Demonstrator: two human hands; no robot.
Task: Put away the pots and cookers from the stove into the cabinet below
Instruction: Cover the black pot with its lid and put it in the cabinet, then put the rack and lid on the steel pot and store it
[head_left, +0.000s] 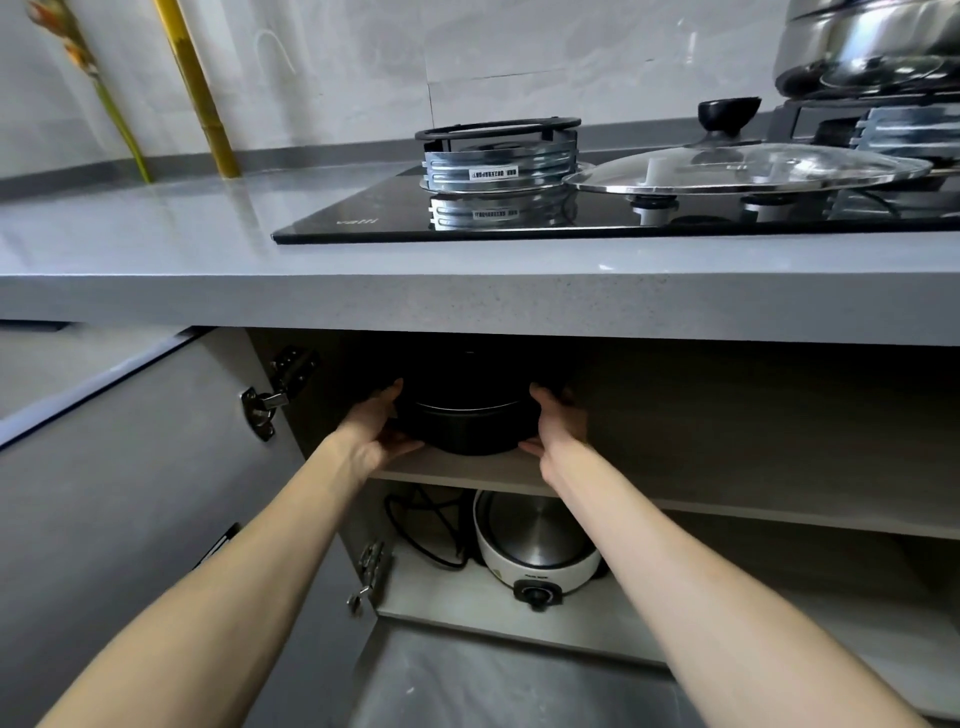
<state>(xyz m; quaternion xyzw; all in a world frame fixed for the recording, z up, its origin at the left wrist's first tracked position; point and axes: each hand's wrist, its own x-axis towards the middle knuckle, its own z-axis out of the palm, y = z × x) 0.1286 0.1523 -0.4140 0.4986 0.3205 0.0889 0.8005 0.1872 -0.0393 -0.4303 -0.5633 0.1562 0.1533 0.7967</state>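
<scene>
A black pot (467, 415) rests on the upper shelf (467, 470) of the open cabinet below the stove. My left hand (376, 428) grips its left side and my right hand (556, 426) grips its right side. The pot's top is lost in the cabinet's shadow. On the lower shelf stands a white electric cooker (540, 545) with a steel lid and a black knob. Up on the black glass stove (363, 218) lies a glass lid (743, 169) with a black knob. A large steel pot (872, 47) sits at the top right.
The cabinet door (130, 493) hangs open at the left, hinges showing. A black cord (426, 530) lies coiled beside the cooker. A metal burner ring (498, 156) stands on the stove. Bamboo stalks (202, 88) lean on the wall at the far left of the grey counter (156, 249).
</scene>
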